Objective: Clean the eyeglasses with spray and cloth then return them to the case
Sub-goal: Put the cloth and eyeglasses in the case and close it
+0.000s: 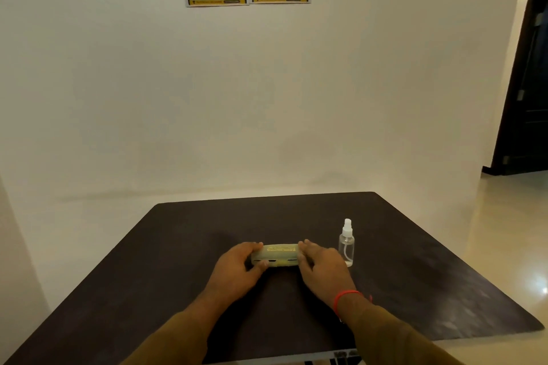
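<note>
Dark tabletop (415, 261) (bare toward its edges): closed glasses case (277, 255) is gripped endwise by left hand (240, 268) and right hand (321, 268), spray bottle (346, 243) just beside.

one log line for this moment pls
phase: case closed on table | left hand: on glasses case left end | right hand: right end | spray bottle: upright, untouched

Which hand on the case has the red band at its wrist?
The right hand, at the case's end nearest the spray bottle. The left hand has a bare wrist.
</note>
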